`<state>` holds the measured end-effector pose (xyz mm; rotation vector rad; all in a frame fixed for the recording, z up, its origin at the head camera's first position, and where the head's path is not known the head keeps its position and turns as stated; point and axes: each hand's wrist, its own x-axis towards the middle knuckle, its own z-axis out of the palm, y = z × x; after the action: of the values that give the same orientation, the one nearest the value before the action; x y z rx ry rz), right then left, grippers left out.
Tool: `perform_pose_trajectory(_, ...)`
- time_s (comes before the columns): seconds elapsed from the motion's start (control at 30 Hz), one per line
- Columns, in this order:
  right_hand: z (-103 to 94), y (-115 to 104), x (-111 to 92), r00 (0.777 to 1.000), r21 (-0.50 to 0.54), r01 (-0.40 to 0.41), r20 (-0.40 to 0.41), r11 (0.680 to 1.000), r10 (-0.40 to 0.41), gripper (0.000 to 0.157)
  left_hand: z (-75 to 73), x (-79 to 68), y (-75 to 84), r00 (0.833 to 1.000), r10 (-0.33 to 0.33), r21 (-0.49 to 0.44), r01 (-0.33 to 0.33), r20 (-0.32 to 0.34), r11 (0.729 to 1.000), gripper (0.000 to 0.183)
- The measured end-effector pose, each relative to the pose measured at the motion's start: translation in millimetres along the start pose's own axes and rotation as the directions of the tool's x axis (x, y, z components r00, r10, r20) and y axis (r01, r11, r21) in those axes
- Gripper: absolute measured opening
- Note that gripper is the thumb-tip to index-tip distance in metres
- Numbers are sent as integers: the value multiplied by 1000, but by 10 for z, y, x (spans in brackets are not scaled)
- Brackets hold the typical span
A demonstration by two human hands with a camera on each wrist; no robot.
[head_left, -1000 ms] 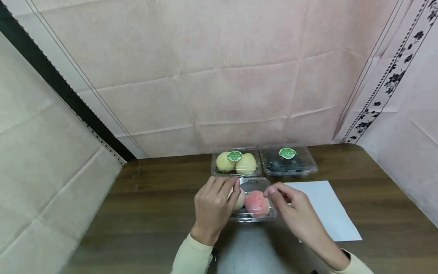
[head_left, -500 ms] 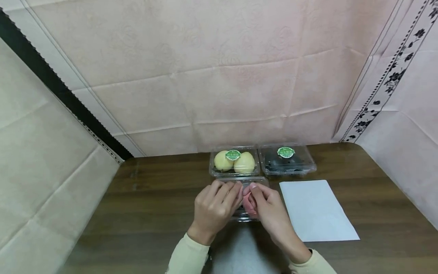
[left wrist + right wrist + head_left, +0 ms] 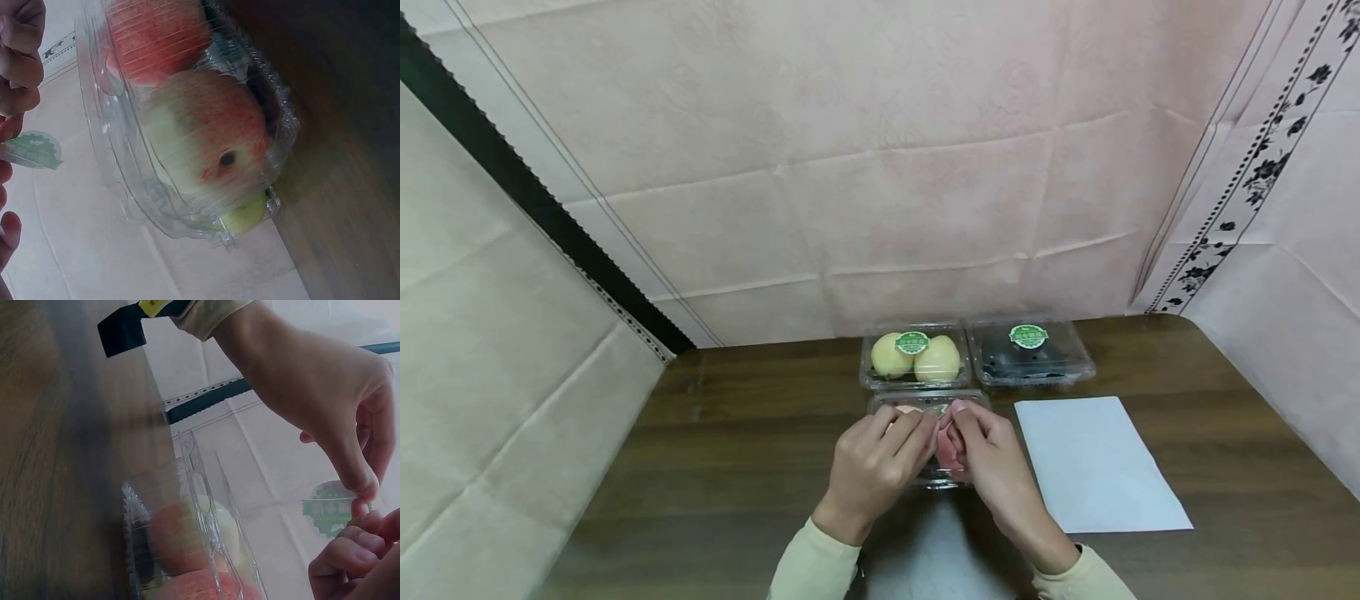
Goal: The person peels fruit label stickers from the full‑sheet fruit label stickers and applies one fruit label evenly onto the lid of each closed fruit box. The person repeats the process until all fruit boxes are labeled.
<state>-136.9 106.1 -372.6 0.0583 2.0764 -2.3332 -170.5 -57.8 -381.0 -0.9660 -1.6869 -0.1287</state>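
Both hands meet over a clear plastic clamshell box (image 3: 928, 479) holding round red-and-cream fruits (image 3: 206, 131). Between their fingertips is a green-and-white sticker (image 3: 34, 150), raised off the lid. My left hand (image 3: 880, 458) pinches it from one side. On the other side, my right hand (image 3: 992, 458) has thumb and finger pinched at the same sticker, close against the left fingertips. The box's lid looks closed, and the fruits show through it. From the head view, the hands hide most of this box and the sticker.
Behind stand two more clear boxes bearing green stickers: one with pale yellow fruits (image 3: 937, 358), one with dark contents (image 3: 1026, 362). A white sheet of paper (image 3: 1101, 462) lies to the right on the wooden table (image 3: 737, 467). Cloth-covered walls (image 3: 850, 183) enclose the table.
My right hand has moved left from the box's right side to meet the left hand. The left hand has stayed almost in place, while more of the paper has come into view.
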Motion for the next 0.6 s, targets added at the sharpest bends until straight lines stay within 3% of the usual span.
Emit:
perform_pose_trajectory(0.23, 11, 10, 8, 1000, -12, -14, 14, 1000, 14, 37, -48, -23, 16, 995, -7, -50, 11, 95, 999, 23)
perform_pose_trajectory(0.6, -32, 14, 9, 999, -56, -23, -30, 998, 21, 31, -45, -27, 63, 984, -69, -69, 81, 164, 994, 25)
